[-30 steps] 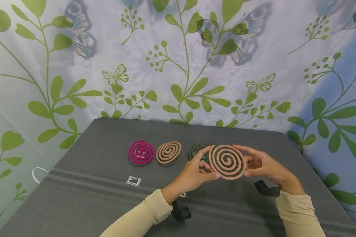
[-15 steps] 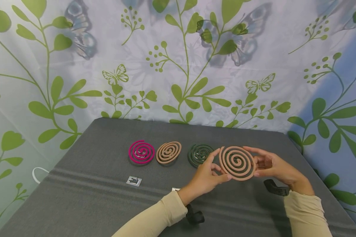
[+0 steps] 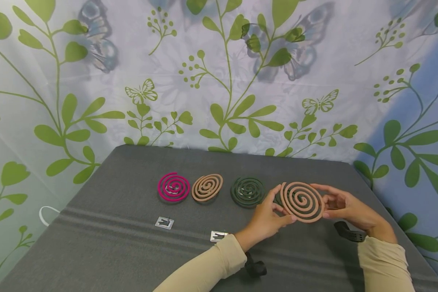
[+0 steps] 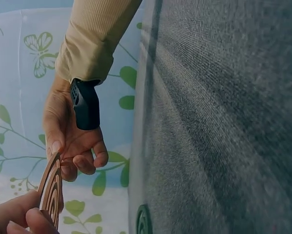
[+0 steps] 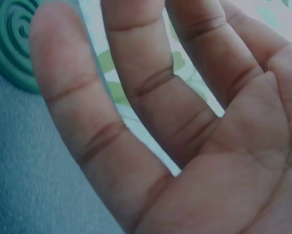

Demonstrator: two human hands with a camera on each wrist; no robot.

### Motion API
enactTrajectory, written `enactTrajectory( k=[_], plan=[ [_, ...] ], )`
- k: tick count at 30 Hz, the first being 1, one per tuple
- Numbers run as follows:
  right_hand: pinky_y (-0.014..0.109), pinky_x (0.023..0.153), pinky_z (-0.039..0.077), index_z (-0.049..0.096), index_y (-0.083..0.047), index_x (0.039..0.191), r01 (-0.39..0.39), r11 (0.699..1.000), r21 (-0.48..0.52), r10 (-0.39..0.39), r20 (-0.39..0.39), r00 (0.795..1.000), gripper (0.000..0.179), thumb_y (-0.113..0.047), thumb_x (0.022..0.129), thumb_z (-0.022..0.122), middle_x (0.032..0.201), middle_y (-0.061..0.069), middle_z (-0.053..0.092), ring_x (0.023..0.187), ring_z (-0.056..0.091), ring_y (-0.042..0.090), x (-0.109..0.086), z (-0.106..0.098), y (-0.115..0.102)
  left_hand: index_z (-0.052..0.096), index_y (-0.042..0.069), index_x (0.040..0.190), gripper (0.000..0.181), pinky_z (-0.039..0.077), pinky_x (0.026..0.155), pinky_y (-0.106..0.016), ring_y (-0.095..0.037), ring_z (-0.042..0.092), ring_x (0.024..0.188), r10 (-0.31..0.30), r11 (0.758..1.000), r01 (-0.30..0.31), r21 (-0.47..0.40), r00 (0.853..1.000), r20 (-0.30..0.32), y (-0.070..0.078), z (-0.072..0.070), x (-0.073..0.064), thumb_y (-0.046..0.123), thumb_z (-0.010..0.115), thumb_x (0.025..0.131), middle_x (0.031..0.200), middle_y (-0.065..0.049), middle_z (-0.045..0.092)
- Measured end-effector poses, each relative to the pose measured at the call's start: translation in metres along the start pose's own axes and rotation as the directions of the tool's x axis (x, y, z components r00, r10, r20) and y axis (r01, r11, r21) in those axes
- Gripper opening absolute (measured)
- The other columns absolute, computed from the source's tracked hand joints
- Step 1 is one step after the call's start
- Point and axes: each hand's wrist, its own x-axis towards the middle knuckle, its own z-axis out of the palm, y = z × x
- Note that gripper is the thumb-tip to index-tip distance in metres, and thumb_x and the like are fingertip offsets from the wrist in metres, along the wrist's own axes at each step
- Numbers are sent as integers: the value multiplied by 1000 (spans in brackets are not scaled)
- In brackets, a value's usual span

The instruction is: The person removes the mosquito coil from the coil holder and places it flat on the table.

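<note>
A tan mosquito coil (image 3: 302, 202) is held up, tilted with its flat face toward the head camera. My left hand (image 3: 268, 221) pinches its left edge between thumb and fingers. At the opposite edge my right hand (image 3: 344, 207) grips it the same way. The left wrist view shows the coil (image 4: 50, 190) nearly edge-on between the hands. Left of the held coil lies a dark green coil (image 3: 247, 191), and some dark green also shows behind the left fingertips. In the right wrist view, the right fingers (image 5: 146, 78) fill most of the picture, with a green coil (image 5: 14, 44) beyond.
A pink coil (image 3: 173, 187) and another tan coil (image 3: 207, 187) sit on small metal stands farther left on the grey table (image 3: 113, 251). Two loose metal stands lie nearer, one at left (image 3: 164, 222) and another (image 3: 218, 236) beside the left sleeve. A patterned cloth (image 3: 204, 81) hangs behind.
Both hands have moved right together, carrying the tan coil along. The dark green coil and the nearer metal stand, partly covered before, now show more fully.
</note>
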Motion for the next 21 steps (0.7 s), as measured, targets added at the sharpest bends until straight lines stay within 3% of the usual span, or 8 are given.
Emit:
enactTrajectory(
  k=[8,21],
  plan=[
    [41,90,63,44,-36,163,-37,999,14,37,-33,999,79,16,104,54,116,4,76,103,76,22,-12,-9,7,36,22,169,90,53,55,-23,-16,72,68,-17,999,17,33,1000,-7,-4,12,11,12,86,96,91,9,72],
    [34,89,61,48,-39,159,-28,998,51,33,-95,995,81,19,103,52,114,3,76,99,75,17,-28,-19,25,38,25,169,88,55,56,-24,-12,70,69,-49,998,49,43,999,1,-5,31,25,12,86,96,89,9,71]
  ],
)
